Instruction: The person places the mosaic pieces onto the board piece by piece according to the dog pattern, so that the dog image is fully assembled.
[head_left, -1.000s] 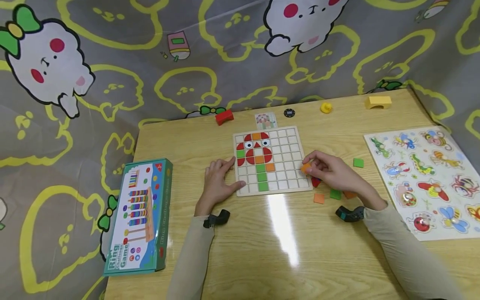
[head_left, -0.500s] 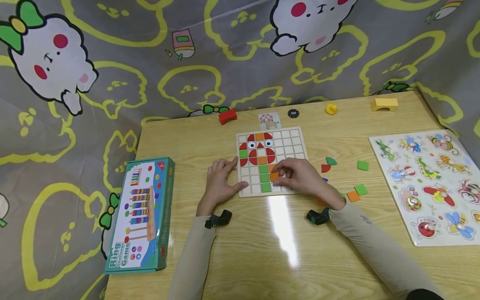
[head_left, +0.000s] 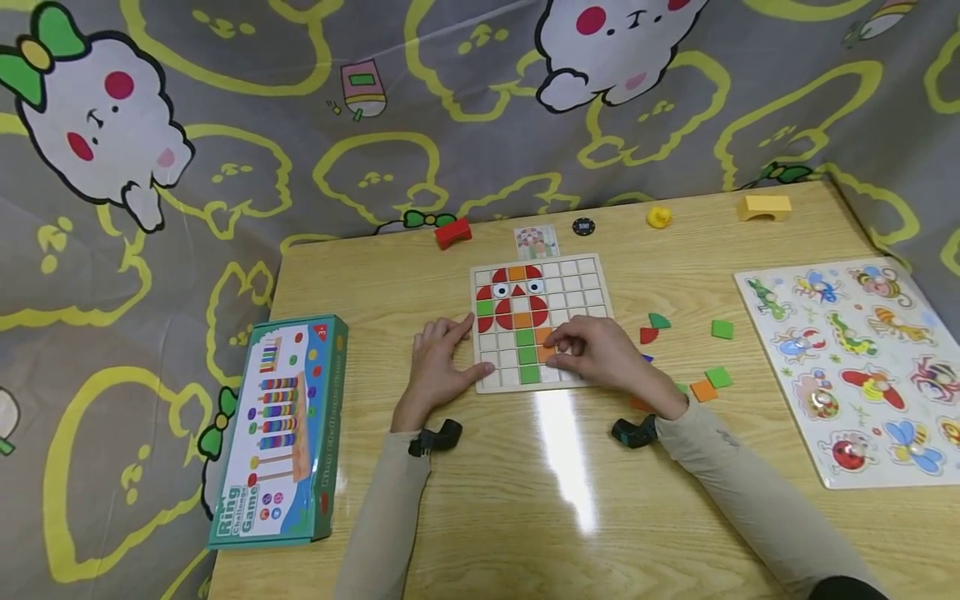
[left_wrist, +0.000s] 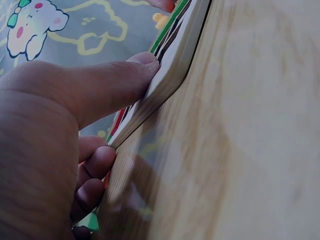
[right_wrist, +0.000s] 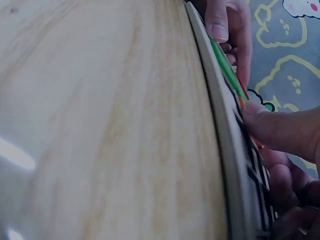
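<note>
A wooden grid board [head_left: 596, 287] lies on the table, with red quarter-round, green and orange tiles and two eye tiles in part of its cells. My left hand [head_left: 437, 367] is at its left side, the thumb resting on the near left corner and the index fingertip at the left edge. In the left wrist view the thumb [left_wrist: 112, 90] lies straight over the board's face. My right hand [head_left: 596, 354] pinches an orange square tile [head_left: 546, 353] at a cell beside the column of green tiles [head_left: 527, 356], just nearer than another orange tile. The right fingers partly hide it.
Loose tiles, among them a green square [head_left: 722, 329], lie right of the board. Behind it are a small picture card [head_left: 536, 242], a red block [head_left: 453, 234] and a black chip [head_left: 583, 226]. An insect puzzle [head_left: 795, 375] lies right; a game box [head_left: 277, 433] left.
My right hand has moved left from the loose tiles onto the board, carrying the orange tile. During the last half second it has stayed there. My left hand has kept its place.
</note>
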